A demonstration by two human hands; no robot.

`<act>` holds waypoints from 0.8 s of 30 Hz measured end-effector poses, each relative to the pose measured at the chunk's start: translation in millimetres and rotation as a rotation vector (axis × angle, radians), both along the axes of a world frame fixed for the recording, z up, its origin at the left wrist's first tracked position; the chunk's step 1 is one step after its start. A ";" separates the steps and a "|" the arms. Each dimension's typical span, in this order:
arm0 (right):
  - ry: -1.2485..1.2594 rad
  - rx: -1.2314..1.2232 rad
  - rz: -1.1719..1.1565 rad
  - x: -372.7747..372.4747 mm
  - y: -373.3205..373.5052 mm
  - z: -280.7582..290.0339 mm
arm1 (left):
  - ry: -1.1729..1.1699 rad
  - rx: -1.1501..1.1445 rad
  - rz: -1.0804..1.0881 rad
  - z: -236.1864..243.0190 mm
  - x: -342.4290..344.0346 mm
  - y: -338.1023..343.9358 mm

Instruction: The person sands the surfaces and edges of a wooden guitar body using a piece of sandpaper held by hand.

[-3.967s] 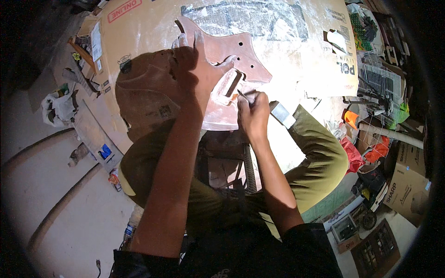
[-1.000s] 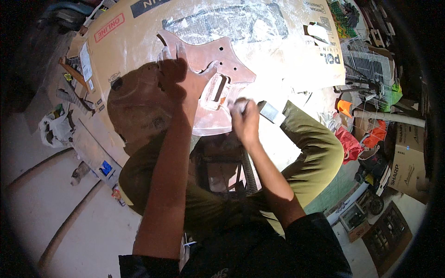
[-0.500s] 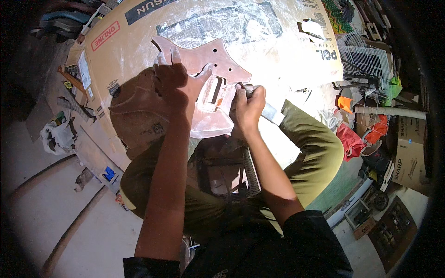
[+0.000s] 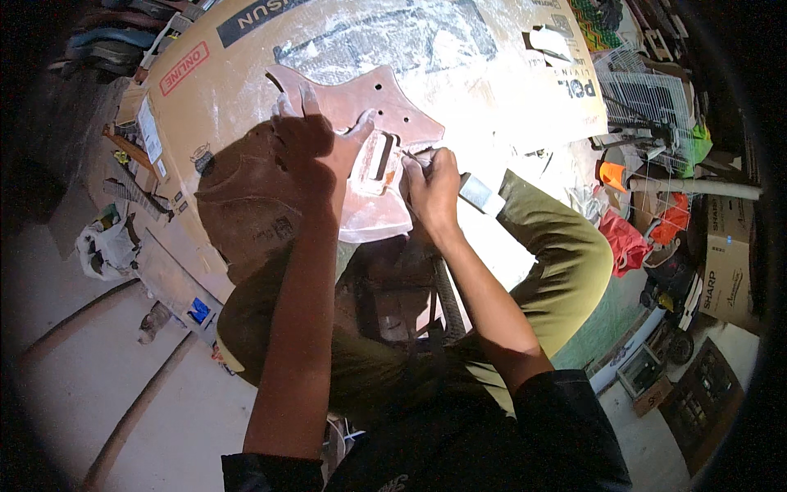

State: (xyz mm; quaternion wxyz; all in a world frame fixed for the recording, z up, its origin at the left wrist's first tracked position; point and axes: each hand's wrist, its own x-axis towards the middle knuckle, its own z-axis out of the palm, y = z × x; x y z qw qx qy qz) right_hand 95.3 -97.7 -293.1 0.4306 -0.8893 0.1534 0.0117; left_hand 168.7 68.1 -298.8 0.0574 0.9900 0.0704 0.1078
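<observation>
A reddish-brown shaped piece [image 4: 393, 115] with pointed, curving edges, several small dark holes and a pale-edged rectangular cutout lies before me; I cannot tell exactly what it is. My left hand [image 4: 316, 148] rests on its left half, fingers spread and thumb stretched toward the cutout. Beside the cutout's right edge, my right hand [image 4: 434, 184] is closed on a thin dark tool [image 4: 411, 154], most of it hidden by my fingers. A pale grey rectangular thing [image 4: 484, 195] shows just right of that hand; whether it belongs to the tool I cannot tell.
Flattened cardboard [image 4: 238, 57] dusted with white powder lies underneath. My bent knees in olive trousers [image 4: 566, 254] flank the work. At right are a white wire rack [image 4: 648, 102], an orange object [image 4: 611, 175], a red bundle [image 4: 621, 242] and a cardboard box [image 4: 730, 262]. A white plastic bag [image 4: 106, 246] lies left.
My right hand has shifted slightly left, bringing the tool's tip nearer the cutout. My left hand and the reddish-brown piece stay almost where they were.
</observation>
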 end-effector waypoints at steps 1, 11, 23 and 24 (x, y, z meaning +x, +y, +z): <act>0.029 0.027 0.044 -7.8 -0.8 1.2 | 0.045 -0.014 -0.013 0.1 -0.3 -0.1; -0.020 0.065 0.235 -26.0 -15.6 5.5 | 0.154 0.108 -0.137 -7.5 -2.7 9.8; 0.067 0.205 0.184 -27.4 -13.9 4.5 | -0.029 0.022 -0.085 3.0 -0.1 5.7; 0.112 0.283 0.129 -29.8 -13.3 5.2 | -0.027 0.010 -0.081 2.8 0.5 6.2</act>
